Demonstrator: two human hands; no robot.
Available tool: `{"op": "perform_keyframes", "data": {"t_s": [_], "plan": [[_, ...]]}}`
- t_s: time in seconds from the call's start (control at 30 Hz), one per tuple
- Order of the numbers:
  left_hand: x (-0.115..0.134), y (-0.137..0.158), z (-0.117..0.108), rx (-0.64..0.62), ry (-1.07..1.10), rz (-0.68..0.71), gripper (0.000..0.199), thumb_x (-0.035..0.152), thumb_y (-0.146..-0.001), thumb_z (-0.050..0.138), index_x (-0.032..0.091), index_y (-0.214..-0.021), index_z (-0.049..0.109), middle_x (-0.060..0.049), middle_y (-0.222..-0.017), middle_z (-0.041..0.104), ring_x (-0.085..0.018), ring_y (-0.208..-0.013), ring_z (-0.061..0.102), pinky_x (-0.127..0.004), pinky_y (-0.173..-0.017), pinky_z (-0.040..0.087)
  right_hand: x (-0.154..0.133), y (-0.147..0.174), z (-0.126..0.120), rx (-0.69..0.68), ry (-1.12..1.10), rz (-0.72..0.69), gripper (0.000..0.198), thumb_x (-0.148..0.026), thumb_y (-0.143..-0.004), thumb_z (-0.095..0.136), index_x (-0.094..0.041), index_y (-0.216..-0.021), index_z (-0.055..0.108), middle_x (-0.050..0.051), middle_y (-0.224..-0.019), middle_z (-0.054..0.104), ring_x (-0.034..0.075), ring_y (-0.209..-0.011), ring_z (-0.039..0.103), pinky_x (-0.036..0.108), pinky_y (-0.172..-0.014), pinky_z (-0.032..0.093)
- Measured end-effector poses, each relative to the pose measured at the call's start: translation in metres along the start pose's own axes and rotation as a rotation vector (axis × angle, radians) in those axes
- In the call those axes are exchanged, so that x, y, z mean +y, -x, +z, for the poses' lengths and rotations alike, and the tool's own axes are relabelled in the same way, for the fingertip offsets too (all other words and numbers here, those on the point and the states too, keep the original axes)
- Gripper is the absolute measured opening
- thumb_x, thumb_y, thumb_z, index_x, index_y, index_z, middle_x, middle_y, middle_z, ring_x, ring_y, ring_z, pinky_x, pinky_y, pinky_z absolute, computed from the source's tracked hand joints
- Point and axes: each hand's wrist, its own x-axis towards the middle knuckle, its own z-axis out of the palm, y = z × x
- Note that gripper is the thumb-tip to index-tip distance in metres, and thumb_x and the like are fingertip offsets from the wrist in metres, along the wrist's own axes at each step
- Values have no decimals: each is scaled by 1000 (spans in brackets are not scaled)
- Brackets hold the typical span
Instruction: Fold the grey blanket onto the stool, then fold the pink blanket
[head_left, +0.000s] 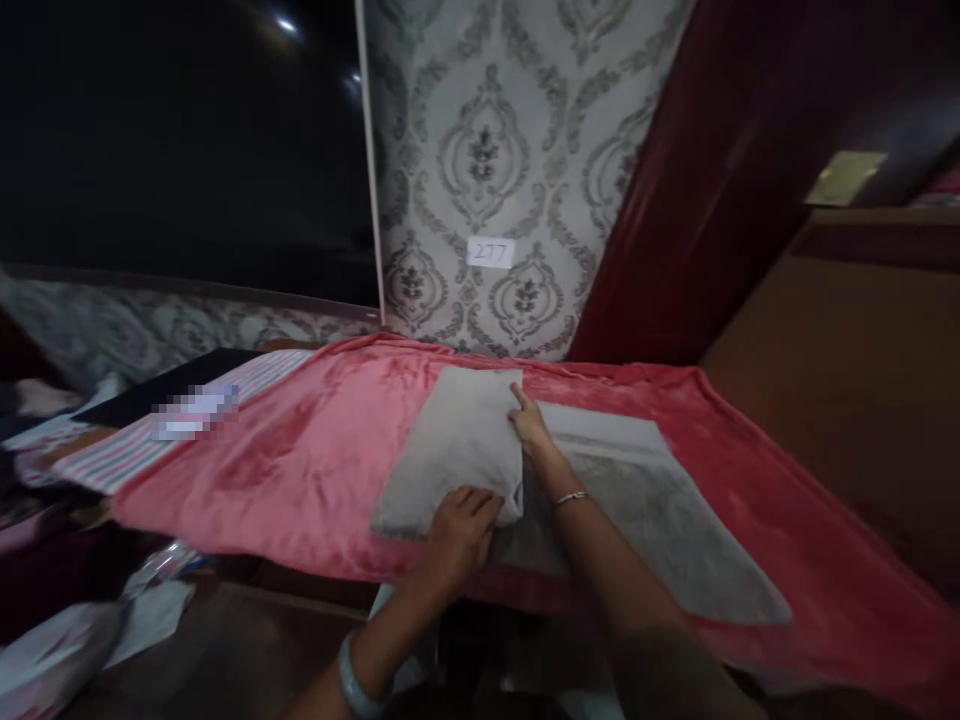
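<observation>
A grey towel (pixel 622 500) lies on the pink-red blanket, its left part folded into a thicker panel (pixel 457 435). The right part lies flat, a paler stripe crossing it near the far edge. At the near right corner of the folded panel, my left hand (pixel 465 525) is closed, fingers curled over the cloth; its thumb is mostly hidden. My right hand (pixel 529 420) touches the panel's right edge near the far corner. Its index finger is stretched out along the cloth, with the thumb apart from it.
The pink-red blanket (pixel 315 450) covers the surface. A striped cloth (pixel 255 385) with a blurred item lies left. Behind stand a dark screen (pixel 187 150) and a patterned wall (pixel 480 90) bearing a paper label (pixel 491 252). A brown panel (pixel 847 400) rises at right.
</observation>
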Motion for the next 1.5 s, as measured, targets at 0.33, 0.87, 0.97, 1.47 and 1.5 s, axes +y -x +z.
{"op": "perform_keyframes", "data": {"t_s": [0.33, 0.87, 0.97, 1.47, 1.5], "plan": [[2, 3, 21, -43, -137, 81, 53, 1, -73, 56, 23, -120, 67, -8, -116, 68, -25, -104, 56, -40, -85, 49, 29, 2, -23, 26, 176, -36, 72, -5, -64, 56, -18, -135, 61, 6, -140, 60, 18, -128, 56, 34, -113, 37], [10, -5, 19, -145, -171, 54, 56, 2, -80, 51, 27, -129, 64, -7, -124, 68, -25, -108, 56, -40, -84, 47, 44, -6, -25, 74, 120, -142, 60, -9, -70, 57, -17, -129, 66, 7, -134, 64, 19, -121, 61, 38, -113, 38], [13, -9, 17, -140, -175, 66, 55, 2, -81, 50, 27, -128, 65, -7, -122, 68, -25, -106, 56, -39, -84, 46, 44, -3, -25, 102, 119, -158, 59, -10, -71, 57, -18, -129, 66, 6, -135, 63, 18, -124, 59, 38, -115, 34], [14, 4, 31, -121, -166, 40, 53, 4, -83, 49, 24, -130, 63, -10, -129, 66, -27, -113, 56, -43, -90, 47, 38, 5, -25, 109, 189, -183, 56, -12, -73, 59, -20, -128, 67, 4, -133, 65, 17, -126, 58, 36, -116, 33], [13, 3, 30, -122, -161, 44, 53, 3, -83, 49, 24, -130, 64, -10, -128, 66, -26, -113, 56, -42, -89, 47, 37, 6, -25, 108, 196, -188, 56, -11, -73, 58, -20, -127, 67, 4, -133, 65, 17, -126, 58, 36, -116, 33]]}}
